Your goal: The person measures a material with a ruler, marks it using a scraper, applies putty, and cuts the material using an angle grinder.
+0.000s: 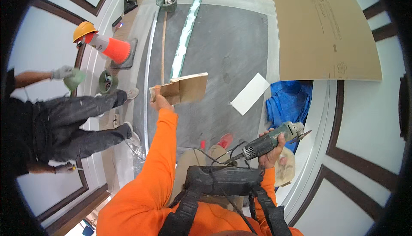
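Note:
My left hand (161,102) reaches forward, fingers closed on the near left end of a brown cardboard-like piece (192,88). The piece has a pale upper edge and a crease-like line down its middle. It is held above the grey floor, close to the near end of a long strip (187,36) smeared with pale green and white. At the right, my right hand (271,152) grips the body of a green and black angle grinder (268,144). The grinder's disc (304,136) points away to the right, and its cord runs back toward my chest.
A white tile-like board (250,94) lies on the floor (223,43), with a crumpled blue tarp (289,101) beside it. Tall cardboard (328,30) leans at right. At left stand another person (77,116), a cone (113,49) with a yellow helmet (85,30), and buckets (166,2).

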The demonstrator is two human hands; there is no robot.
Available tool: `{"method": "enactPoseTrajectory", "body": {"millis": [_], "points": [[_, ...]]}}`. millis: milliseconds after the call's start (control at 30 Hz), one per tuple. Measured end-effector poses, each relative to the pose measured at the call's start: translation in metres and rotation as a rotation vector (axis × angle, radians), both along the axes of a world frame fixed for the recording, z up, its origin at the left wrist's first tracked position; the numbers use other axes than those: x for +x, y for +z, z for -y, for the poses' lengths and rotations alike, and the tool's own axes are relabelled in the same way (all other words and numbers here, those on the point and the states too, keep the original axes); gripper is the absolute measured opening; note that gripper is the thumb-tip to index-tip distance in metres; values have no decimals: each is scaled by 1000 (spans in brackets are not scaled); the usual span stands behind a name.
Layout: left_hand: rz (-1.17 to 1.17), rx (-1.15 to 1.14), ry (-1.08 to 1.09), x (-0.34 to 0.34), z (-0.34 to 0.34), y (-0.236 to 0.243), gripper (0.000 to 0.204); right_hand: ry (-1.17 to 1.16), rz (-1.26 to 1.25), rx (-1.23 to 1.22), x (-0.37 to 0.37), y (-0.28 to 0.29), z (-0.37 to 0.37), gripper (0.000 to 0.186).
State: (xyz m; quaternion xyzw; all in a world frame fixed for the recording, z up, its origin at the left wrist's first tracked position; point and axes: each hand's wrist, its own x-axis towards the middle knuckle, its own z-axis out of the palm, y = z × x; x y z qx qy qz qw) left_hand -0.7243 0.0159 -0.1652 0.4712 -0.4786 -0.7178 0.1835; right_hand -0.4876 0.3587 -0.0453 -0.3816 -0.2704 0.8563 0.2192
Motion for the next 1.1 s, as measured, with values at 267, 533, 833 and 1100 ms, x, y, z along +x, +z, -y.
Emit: {"method": "enactPoseTrajectory", "body": {"millis": [267,533,833,1100], "points": [[354,147,190,-376,-182,-170,107,138,159,72,-358,-132,-111,46],[-26,734,-112,-667,-272,-500,83,203,304,36,-666,-368,-143,45],[589,560,-1172,-659,-189,-770,89,551,552,-54,-781,-644,-99,46],[1291,103,-591,-285,-12,-802,44,882,756,177,-815,-678,-51,51]]}}
